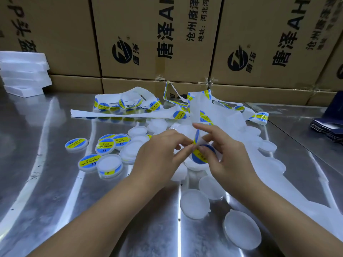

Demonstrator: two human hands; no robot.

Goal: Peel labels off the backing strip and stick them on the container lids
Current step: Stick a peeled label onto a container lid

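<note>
Your left hand (163, 154) pinches the yellow edge of the label (201, 155) and your right hand (229, 156) pinches the backing strip (196, 112) (both just right of the labelled lids (104, 146)), so peel slowly and centre it on the bare lid (191, 165) beneath.

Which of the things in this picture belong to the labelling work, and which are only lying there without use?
For the job:
- left hand, pinching a label
- right hand, gripping the backing strip
- labelled lids
- plain lids

Lying about:
- cardboard boxes
- stack of white blocks
- dark packets
</note>
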